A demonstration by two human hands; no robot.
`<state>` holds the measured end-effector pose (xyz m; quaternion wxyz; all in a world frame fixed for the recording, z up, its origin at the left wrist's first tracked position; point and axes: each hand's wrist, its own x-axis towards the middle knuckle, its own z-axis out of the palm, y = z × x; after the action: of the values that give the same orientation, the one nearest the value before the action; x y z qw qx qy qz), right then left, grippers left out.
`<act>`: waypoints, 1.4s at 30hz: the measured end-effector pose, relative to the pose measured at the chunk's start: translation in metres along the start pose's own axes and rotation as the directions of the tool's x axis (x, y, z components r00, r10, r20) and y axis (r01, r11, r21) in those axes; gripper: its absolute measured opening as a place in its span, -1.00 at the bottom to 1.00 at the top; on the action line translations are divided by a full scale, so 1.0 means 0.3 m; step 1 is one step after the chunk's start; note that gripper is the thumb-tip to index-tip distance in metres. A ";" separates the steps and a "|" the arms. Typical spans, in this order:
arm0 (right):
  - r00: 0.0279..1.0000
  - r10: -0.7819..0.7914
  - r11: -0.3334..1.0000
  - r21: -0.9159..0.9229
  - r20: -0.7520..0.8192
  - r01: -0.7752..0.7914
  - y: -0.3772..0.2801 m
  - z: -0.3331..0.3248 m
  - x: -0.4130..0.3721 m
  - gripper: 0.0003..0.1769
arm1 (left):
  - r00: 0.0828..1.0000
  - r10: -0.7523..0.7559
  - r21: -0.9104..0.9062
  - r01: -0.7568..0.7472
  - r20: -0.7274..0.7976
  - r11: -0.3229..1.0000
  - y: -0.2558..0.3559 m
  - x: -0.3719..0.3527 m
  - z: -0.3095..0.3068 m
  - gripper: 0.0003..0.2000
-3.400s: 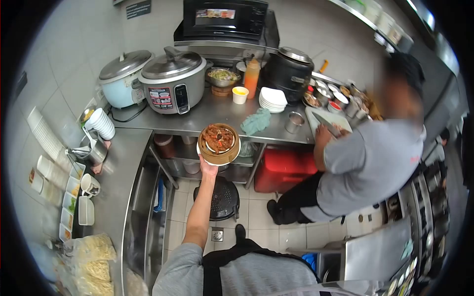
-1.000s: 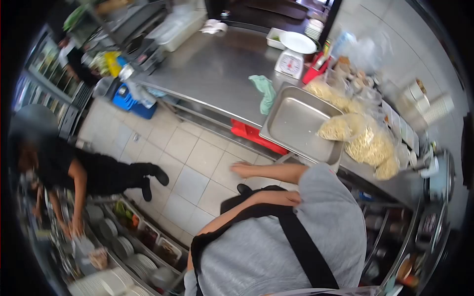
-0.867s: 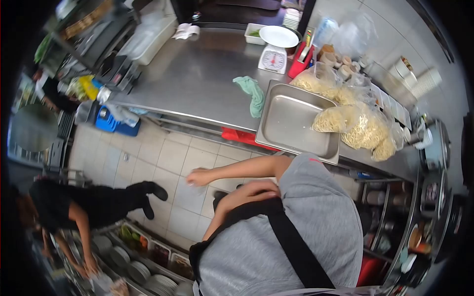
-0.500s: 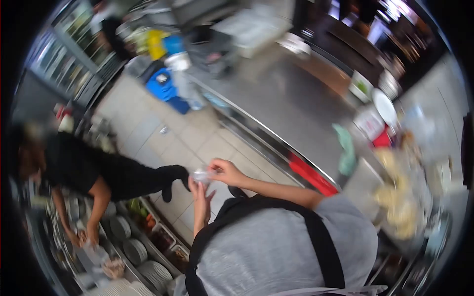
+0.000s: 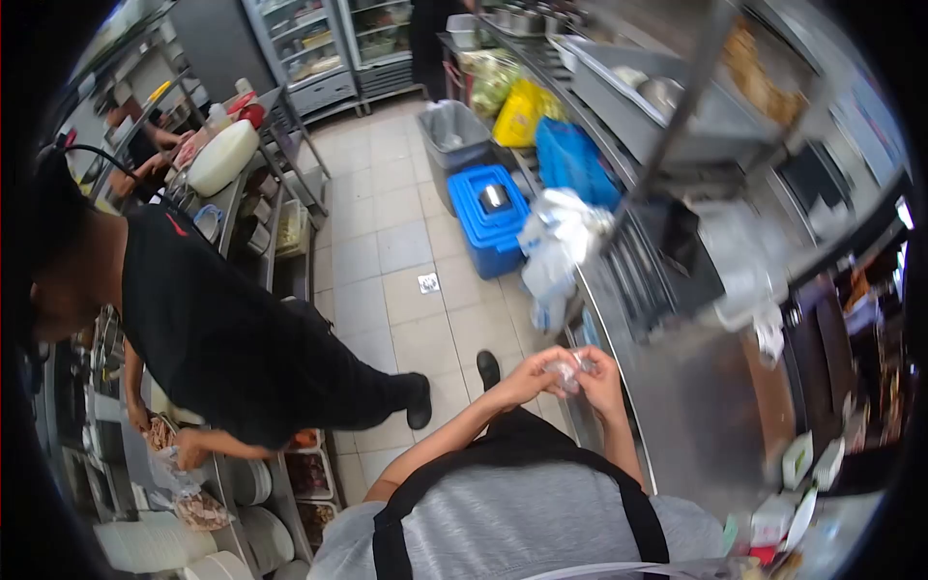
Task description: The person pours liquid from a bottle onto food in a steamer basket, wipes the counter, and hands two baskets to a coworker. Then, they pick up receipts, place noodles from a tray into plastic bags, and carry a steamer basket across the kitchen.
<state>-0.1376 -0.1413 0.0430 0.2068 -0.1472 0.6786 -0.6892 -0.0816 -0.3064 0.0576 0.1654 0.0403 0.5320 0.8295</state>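
Note:
My left hand [image 5: 530, 378] and my right hand [image 5: 601, 381] are close together in front of my body, beside the edge of the steel counter [image 5: 677, 411]. Between them is a small, crumpled-looking piece of clear plastic [image 5: 562, 371], and the fingers of both hands are closed on it. Whether it is a bag or a little cup I cannot make out. Part of it is hidden behind the fingers. Below the hands lies the tiled floor, with a dark shoe [image 5: 489, 369] just to the left.
A co-worker in black [image 5: 222, 309] leans over the left counter, hands at a plastic bag [image 5: 177, 474] of food. Stacked plates [image 5: 266, 539] stand below. Ahead are a blue lidded bin [image 5: 486, 217], a grey bin [image 5: 452, 135], white plastic bags [image 5: 556, 242] and glass-door fridges [image 5: 300, 48].
My view has swung left toward the aisle and fridges. My hands, still on the clear plastic, now appear farther right, by the counter edge. The co-worker stays at the left counter.

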 end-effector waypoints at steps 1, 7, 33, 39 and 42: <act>1.000 -0.006 0.981 -0.195 0.003 0.007 0.008 -0.008 0.100 -0.75 | 0.995 -0.074 -0.029 0.076 0.061 0.997 0.047 0.053 -0.073 -0.77; 0.994 -0.046 0.817 -0.570 0.096 0.093 -0.156 0.201 0.748 -0.83 | 0.999 0.052 0.587 -0.051 0.015 0.808 0.204 0.336 -0.658 -0.74; 0.772 0.569 0.583 -0.801 0.283 -0.135 0.797 1.000 3.174 -0.76 | 0.760 0.240 0.797 0.583 -0.604 0.157 1.242 0.615 -2.888 -0.60; 0.594 0.738 0.502 -0.850 0.321 -0.163 0.884 1.115 3.356 -0.75 | 0.913 -0.029 0.895 0.404 -0.406 0.190 1.424 0.950 -3.283 -0.58; 0.557 0.767 0.457 -0.881 0.318 -0.126 0.846 1.167 3.649 -0.75 | 0.852 -0.089 0.839 0.524 -0.516 0.148 1.488 1.029 -3.492 -0.61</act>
<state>-0.9004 -0.9765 -0.2826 0.5470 -0.2609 0.7861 -0.1216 -0.7300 -1.2885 -0.0274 0.1760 -0.1241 0.9426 0.2551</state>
